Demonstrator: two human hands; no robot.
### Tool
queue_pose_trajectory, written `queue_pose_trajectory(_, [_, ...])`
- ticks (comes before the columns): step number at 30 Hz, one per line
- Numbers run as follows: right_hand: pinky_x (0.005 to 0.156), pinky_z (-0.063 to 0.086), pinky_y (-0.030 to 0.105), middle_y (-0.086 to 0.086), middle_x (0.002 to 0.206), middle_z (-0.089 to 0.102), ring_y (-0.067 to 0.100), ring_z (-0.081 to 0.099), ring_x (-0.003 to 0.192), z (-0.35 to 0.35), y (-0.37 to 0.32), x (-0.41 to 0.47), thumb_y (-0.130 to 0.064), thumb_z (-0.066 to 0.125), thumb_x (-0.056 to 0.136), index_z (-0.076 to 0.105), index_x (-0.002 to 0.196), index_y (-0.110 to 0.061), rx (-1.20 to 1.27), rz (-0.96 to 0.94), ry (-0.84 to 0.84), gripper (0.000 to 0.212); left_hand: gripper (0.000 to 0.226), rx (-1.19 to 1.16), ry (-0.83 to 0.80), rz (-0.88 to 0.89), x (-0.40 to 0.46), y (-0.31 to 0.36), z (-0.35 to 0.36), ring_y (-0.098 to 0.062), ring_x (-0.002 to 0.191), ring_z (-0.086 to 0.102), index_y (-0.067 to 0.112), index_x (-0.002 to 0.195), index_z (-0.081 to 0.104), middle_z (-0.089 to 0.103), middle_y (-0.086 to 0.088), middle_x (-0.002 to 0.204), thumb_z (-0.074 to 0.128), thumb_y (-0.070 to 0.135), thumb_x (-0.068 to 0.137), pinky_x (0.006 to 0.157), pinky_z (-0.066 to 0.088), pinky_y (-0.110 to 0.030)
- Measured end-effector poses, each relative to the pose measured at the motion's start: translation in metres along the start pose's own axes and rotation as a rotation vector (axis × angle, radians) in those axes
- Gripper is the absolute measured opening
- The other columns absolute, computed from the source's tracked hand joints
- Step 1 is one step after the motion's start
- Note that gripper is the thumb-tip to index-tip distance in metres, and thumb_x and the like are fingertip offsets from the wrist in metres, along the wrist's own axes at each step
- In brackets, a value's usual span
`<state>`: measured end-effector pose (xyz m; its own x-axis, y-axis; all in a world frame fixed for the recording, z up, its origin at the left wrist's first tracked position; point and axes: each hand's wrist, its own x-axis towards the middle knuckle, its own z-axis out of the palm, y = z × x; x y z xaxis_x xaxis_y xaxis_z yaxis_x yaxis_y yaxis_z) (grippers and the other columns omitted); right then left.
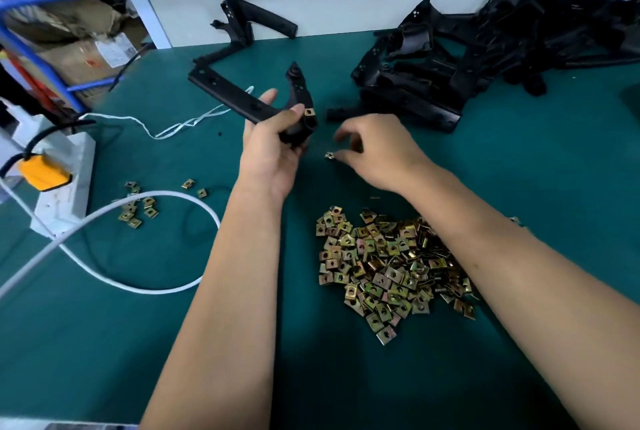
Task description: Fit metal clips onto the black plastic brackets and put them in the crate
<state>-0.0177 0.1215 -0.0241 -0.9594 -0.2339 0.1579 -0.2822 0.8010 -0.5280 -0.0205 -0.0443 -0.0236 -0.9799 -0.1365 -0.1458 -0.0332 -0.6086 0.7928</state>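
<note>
Bracket in hand [277,107]: black moulded plastic, matte, angular frame with ribs and small holes. Held above the middle of the table by the left hand [273,145], whose fingers [289,115] curl round its corner joint, forefinger extended along the bar. One fitted clip [309,112] sits on the corner tab beside the thumb.

Loose clip [329,155]: small folded metal square, yellow-zinc sheen, central hole. Pinched at the fingertips of the right hand [377,152], just right of the held bracket and not touching it.

Clip stock [388,267]: large heap of the same clips, iridescent gold-green, toward the near edge of the table under the right forearm. Small scatter of clips [138,204] toward the left edge.

Bracket stock [485,48]: tangled pile of black brackets at the far right corner; judged unfitted, though clips cannot be made out there. One further bracket [256,22] stands at the far edge.

Table [554,166]: covered in a smooth teal mat.

Sundries: white power strip [65,183] with yellow plug [43,171], white cable [145,221], all at the left edge.

Progress: judged early. One clip seated on the present bracket, a second about to go on; the pile remains. No crate is in view.
</note>
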Motion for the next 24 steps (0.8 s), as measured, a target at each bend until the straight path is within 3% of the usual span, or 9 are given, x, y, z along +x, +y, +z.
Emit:
queue_pose_trajectory(2, [0.082,0.052,0.036,0.008,0.111,0.067,0.032,0.065,0.099,0.01,-0.011,0.01,-0.034,0.078,0.09,0.073,0.111,-0.022,-0.105,-0.039,-0.007,0.025,0.044,-0.032,0.016,-0.015,0.002,0.0,-0.003,-0.015,0.07,0.069,0.028,0.12,0.059,0.074,0.003,0.082,0.061,-0.003,0.089,0.063,0.05,-0.025])
queue_pose_trajectory(5, [0.074,0.048,0.038,0.011,0.103,0.061,0.038,0.063,0.095,0.023,-0.018,0.018,-0.026,0.073,0.095,0.066,0.099,-0.012,-0.252,-0.056,-0.028,0.016,0.043,-0.108,0.037,-0.062,0.002,0.0,-0.005,-0.016,0.068,0.072,0.02,0.121,0.061,0.077,-0.001,0.087,0.061,-0.007,0.087,0.058,0.053,-0.023])
queue_pose_trajectory(11, [0.076,0.038,0.034,0.012,0.106,0.05,0.033,0.057,0.097,0.016,0.001,0.009,-0.031,0.068,0.098,0.061,0.107,-0.008,-0.243,0.031,-0.022,0.025,0.022,-0.022,-0.019,-0.088,-0.003,-0.008,0.007,-0.008,0.068,0.07,0.021,0.105,0.06,0.075,0.004,0.081,0.073,0.008,0.091,0.056,0.051,-0.021])
queue_pose_trajectory(14, [0.076,0.041,0.036,0.011,0.103,0.054,0.039,0.061,0.101,0.002,0.007,-0.001,-0.031,0.068,0.099,0.063,0.104,-0.008,-0.295,0.027,-0.077,0.024,0.018,-0.007,-0.085,-0.128,-0.01,-0.016,0.015,-0.009,0.063,0.069,0.019,0.095,0.061,0.073,0.003,0.076,0.073,0.007,0.091,0.052,0.05,-0.02])
queue_pose_trajectory(16, [0.077,0.047,0.038,0.014,0.105,0.063,0.038,0.063,0.097,-0.009,0.016,-0.012,-0.032,0.069,0.097,0.063,0.102,-0.009,-0.264,0.042,-0.009,0.024,0.019,0.017,-0.135,-0.162,-0.013,-0.022,0.021,-0.013,0.067,0.07,0.018,0.09,0.06,0.072,0.001,0.076,0.073,0.005,0.09,0.055,0.053,-0.022])
queue_pose_trajectory(18, [0.069,0.048,0.033,0.008,0.092,0.07,0.028,0.066,0.084,-0.018,0.028,-0.026,-0.03,0.073,0.095,0.064,0.095,-0.014,-0.073,0.098,0.118,0.018,0.02,0.058,-0.188,-0.194,-0.015,-0.028,0.025,-0.018,0.077,0.072,0.018,0.089,0.059,0.071,-0.001,0.078,0.075,0.005,0.088,0.063,0.057,-0.027])
queue_pose_trajectory(21, [0.055,0.049,0.024,0.001,0.07,0.073,0.012,0.063,0.06,-0.027,0.042,-0.049,-0.019,0.075,0.094,0.07,0.086,-0.014,0.526,0.209,0.27,0.011,0.022,0.102,-0.247,-0.224,-0.017,-0.035,0.032,-0.02,0.086,0.072,0.019,0.086,0.058,0.07,-0.001,0.083,0.076,0.007,0.087,0.073,0.059,-0.029])
queue_pose_trajectory(24, [0.062,0.055,0.021,0.006,0.077,0.076,0.014,0.068,0.066,-0.032,0.048,-0.058,-0.004,0.07,0.095,0.076,0.096,-0.006,0.959,0.219,0.338,0.007,0.023,0.124,-0.281,-0.241,-0.019,-0.042,0.035,-0.016,0.082,0.07,0.02,0.083,0.058,0.063,0.002,0.085,0.076,0.009,0.088,0.069,0.058,-0.028])
